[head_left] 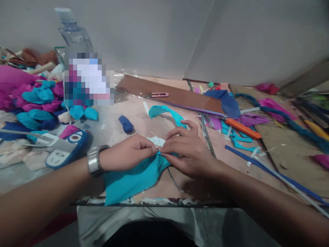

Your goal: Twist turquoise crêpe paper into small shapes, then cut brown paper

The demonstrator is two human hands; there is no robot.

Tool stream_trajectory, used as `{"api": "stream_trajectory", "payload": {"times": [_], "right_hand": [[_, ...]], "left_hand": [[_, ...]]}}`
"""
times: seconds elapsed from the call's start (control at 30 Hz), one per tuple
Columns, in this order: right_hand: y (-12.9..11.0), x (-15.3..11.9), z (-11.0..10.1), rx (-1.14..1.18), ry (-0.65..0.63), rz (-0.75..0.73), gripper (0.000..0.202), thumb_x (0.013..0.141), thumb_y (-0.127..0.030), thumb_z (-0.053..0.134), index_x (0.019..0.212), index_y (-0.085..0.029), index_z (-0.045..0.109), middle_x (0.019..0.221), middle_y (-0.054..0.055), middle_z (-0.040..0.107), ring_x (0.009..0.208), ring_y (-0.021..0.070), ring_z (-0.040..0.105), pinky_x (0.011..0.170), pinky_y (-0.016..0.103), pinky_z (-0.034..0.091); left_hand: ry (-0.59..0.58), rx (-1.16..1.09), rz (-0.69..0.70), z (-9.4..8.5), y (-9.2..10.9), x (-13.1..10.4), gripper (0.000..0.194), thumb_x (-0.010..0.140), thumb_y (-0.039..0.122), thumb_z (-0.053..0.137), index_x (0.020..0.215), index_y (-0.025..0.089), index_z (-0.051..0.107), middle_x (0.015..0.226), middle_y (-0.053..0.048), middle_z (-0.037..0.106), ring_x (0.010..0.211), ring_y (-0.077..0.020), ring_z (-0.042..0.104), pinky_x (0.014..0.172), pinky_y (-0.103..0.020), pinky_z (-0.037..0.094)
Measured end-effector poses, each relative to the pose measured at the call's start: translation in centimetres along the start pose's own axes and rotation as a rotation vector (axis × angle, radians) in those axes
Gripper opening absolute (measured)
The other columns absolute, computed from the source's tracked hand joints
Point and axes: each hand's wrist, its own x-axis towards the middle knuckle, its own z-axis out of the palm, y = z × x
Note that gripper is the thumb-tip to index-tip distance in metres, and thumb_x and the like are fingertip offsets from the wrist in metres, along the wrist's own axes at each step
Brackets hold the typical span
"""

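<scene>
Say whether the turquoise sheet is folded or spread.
Mostly spread: the sheet fans out broadly below the left hand. Whether it folds at the right hand's fingertips, I cannot tell.

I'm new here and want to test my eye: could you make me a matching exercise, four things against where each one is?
1. Metal band
2. Pink cutter
3. Bottle
4. Turquoise sheet

A. On the brown sheet
B. Held by the left hand and right hand
C. Around the left wrist
D. At the back left

Pairs: 1-C, 2-A, 3-D, 4-B
</scene>
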Motion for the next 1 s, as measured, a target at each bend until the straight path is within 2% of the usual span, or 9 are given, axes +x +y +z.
{"api": "stream_trajectory", "payload": {"times": [0.23, 0.43, 0.57, 0.77, 1.0], "right_hand": [[0.0, 0.0, -0.2, 0.013, -0.042, 0.014, 0.007, 0.096, -0.025, 0.07, 0.094, -0.025, 0.076, 0.087, -0.003, 0.079, 0.101, 0.0208, 0.069, 0.118, 0.051, 0.023], [-0.3, 0.0, -0.3, 0.04, -0.072, 0.067, 0.008, 0.096, -0.024, 0.068, 0.093, -0.024, 0.075, 0.086, -0.001, 0.079, 0.107, 0.0233, 0.068, 0.116, 0.052, 0.023], [-0.4, 0.1, -0.4, 0.049, -0.103, 0.123, 0.011, 0.097, -0.024, 0.065, 0.093, -0.023, 0.075, 0.092, 0.003, 0.078, 0.112, 0.0249, 0.065, 0.114, 0.053, 0.024], [-0.7, 0.3, -0.5, 0.079, -0.17, 0.142, 0.01, 0.096, -0.02, 0.06, 0.094, -0.022, 0.07, 0.094, 0.003, 0.077, 0.12, 0.0266, 0.06, 0.115, 0.053, 0.022], [-1.0, 0.5, -0.7, 0.125, -0.253, 0.183, 0.01, 0.094, -0.016, 0.056, 0.092, -0.022, 0.064, 0.092, 0.002, 0.073, 0.127, 0.0285, 0.053, 0.114, 0.053, 0.019]], "left_hand": [[0.054, 0.084, 0.071, 0.3, 0.1, 0.0, 0.033, 0.099, 0.038, 0.054, 0.079, 0.014, 0.064, 0.069, 0.003, 0.051, 0.066, -0.0108, 0.043, 0.061, -0.024, 0.034], [0.163, 0.401, 0.153, 0.9, 0.8, -0.7, 0.029, 0.099, 0.032, 0.054, 0.081, 0.016, 0.07, 0.065, 0.003, 0.06, 0.06, -0.0101, 0.05, 0.06, -0.025, 0.032], [0.209, 0.636, 0.256, 1.2, 0.8, -0.8, 0.032, 0.103, 0.033, 0.049, 0.088, 0.017, 0.073, 0.072, -0.001, 0.069, 0.063, -0.0134, 0.059, 0.062, -0.027, 0.032], [0.233, 0.827, 0.361, 1.3, 0.2, -0.7, 0.033, 0.103, 0.028, 0.048, 0.078, 0.016, 0.065, 0.065, -0.002, 0.063, 0.059, -0.0148, 0.056, 0.059, -0.029, 0.029], [0.215, 0.934, 0.375, 1.5, -0.1, -0.6, 0.033, 0.107, 0.03, 0.045, 0.085, 0.016, 0.065, 0.071, -0.003, 0.067, 0.065, -0.0181, 0.064, 0.059, -0.029, 0.032]]}}
